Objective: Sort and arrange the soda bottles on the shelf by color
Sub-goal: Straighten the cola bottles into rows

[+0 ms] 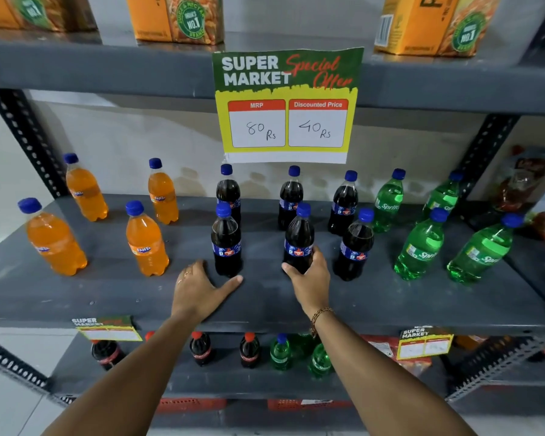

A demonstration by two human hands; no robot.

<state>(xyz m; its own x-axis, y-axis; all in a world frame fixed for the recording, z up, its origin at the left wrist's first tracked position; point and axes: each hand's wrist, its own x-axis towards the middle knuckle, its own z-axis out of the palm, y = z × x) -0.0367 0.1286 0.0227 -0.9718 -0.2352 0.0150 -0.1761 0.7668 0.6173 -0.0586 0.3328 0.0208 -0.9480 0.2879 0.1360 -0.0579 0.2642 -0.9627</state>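
Observation:
On the grey middle shelf (76,297) stand blue-capped soda bottles in colour groups. Several orange bottles (147,247) are at the left, several dark cola bottles (291,196) in the middle, several green bottles (419,250) at the right. My right hand (309,278) grips the base of the front middle cola bottle (299,237), which stands upright on the shelf. My left hand (199,287) rests flat on the shelf with fingers spread, its thumb just under another front cola bottle (226,243) without grasping it.
A supermarket price sign (287,105) hangs from the upper shelf, above the back cola bottles. Orange juice cartons (177,17) stand on the top shelf. The lower shelf holds red-capped cola bottles (200,347) and green bottles (280,352). Slotted uprights (26,140) frame both sides.

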